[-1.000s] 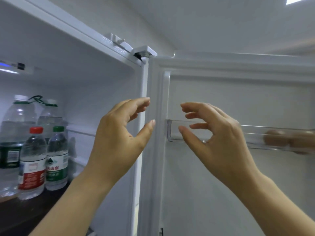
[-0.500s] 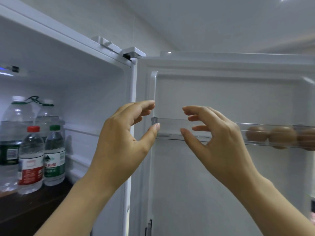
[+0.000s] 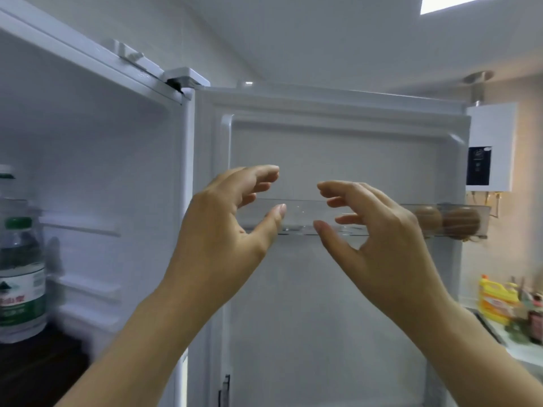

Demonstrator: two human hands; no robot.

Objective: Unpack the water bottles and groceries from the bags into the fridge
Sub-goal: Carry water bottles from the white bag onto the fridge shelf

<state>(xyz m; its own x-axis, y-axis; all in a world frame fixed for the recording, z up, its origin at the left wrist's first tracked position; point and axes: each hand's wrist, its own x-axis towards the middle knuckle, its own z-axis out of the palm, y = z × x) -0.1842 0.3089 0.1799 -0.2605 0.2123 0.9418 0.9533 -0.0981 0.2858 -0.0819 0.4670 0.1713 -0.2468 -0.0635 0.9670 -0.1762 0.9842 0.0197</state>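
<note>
The white fridge stands open, its door (image 3: 338,136) swung out in front of me. A clear door shelf (image 3: 302,215) runs across the door, with brown eggs (image 3: 458,220) at its right end. My left hand (image 3: 223,233) and my right hand (image 3: 379,239) are raised side by side in front of that shelf, both empty, fingers curled and apart. A green-capped water bottle (image 3: 20,277) stands on the dark shelf inside the fridge at the far left, a larger bottle (image 3: 7,183) behind it, mostly cut off.
A white wall heater (image 3: 490,148) hangs beyond the door's right edge. Below it a counter (image 3: 523,348) holds a yellow bottle (image 3: 493,301) and several small jars. The fridge's top hinge (image 3: 185,79) juts out above my left hand.
The view has swung right: the bottles slid toward the left edge, the red-capped one out of sight, and the door's right end, heater and counter came in. Both hands kept their open pose.
</note>
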